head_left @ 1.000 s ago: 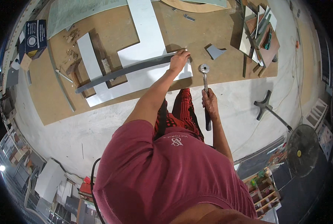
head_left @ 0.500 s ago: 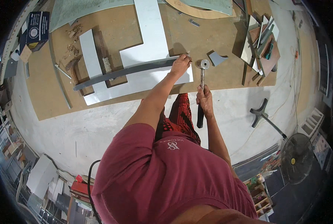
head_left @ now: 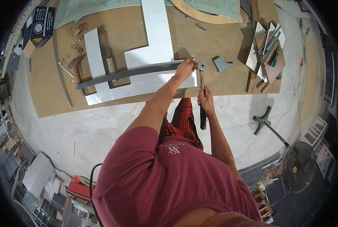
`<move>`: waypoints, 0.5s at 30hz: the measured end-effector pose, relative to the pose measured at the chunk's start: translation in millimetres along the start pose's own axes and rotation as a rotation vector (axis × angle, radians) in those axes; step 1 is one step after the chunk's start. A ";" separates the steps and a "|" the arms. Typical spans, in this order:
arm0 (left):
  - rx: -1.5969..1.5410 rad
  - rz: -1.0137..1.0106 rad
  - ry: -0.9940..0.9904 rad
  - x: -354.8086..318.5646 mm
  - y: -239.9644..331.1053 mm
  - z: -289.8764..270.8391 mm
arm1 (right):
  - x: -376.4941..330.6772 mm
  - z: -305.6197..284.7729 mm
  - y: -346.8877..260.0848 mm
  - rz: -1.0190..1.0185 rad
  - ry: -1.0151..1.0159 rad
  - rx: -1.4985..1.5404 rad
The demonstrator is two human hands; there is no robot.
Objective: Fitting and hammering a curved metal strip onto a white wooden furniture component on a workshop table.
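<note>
In the head view, the only one we had, we saw two bare hands near each other but apart, each occupied with its own thing. The left hand (head_left: 185, 69) was closed on the right end of a curved grey strip (head_left: 133, 72), probably to stop it from slipping; how the hidden fingertips pressed, we could not tell. The strip lay across the lower part of a white panel (head_left: 154, 55) with cut-out notches, and its far end reached beyond the panel's left arm, so we supposed that the panel served as its support. The right hand (head_left: 206, 101) was wrapped around the dark grip of a hammer (head_left: 202, 78), high up near the metal shaft, which we judged good for control. The hammer's round head was just beside the left fingers; whether they touched, we could not say. Under the panel was a brown board (head_left: 199, 47), giving a flat base. A small grey offcut (head_left: 222, 64) and a pile of offcuts (head_left: 265, 56) lay to the right, seemingly placed there to be out of the hands' way.
</note>
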State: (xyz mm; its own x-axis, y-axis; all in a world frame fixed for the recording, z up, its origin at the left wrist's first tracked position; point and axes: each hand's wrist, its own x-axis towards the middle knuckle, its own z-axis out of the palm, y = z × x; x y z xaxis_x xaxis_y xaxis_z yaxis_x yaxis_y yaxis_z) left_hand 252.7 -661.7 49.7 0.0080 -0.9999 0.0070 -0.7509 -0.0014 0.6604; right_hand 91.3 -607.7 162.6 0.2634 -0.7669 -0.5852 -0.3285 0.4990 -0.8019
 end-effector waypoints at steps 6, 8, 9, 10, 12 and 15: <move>0.002 0.017 -0.018 0.7 5.3 -2.6 | -1.9 -5.4 7.6 -0.019 -0.021 0.070; -0.004 0.025 -0.017 2.3 5.8 -2.1 | -0.2 -5.6 8.8 -0.016 -0.012 0.050; 0.004 0.025 0.001 0.1 5.5 -2.7 | 0.6 -5.1 9.6 -0.007 -0.011 0.028; 0.014 0.026 0.025 0.0 3.4 -2.6 | 1.8 -4.1 10.0 -0.028 -0.008 0.023; 0.008 0.027 0.018 0.6 -1.8 -2.8 | 2.7 -2.4 11.1 -0.051 -0.009 0.051; -0.061 0.036 0.023 2.1 8.0 -0.7 | 5.3 -7.0 23.5 -0.047 0.028 0.019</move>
State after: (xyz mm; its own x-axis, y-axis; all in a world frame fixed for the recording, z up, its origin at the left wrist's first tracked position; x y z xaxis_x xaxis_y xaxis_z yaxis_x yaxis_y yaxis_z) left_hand 247.2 -663.8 55.5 -0.0028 -0.9988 0.0482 -0.7094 0.0360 0.7039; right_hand 78.6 -602.9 141.5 0.2526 -0.8003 -0.5438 -0.2992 0.4698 -0.8305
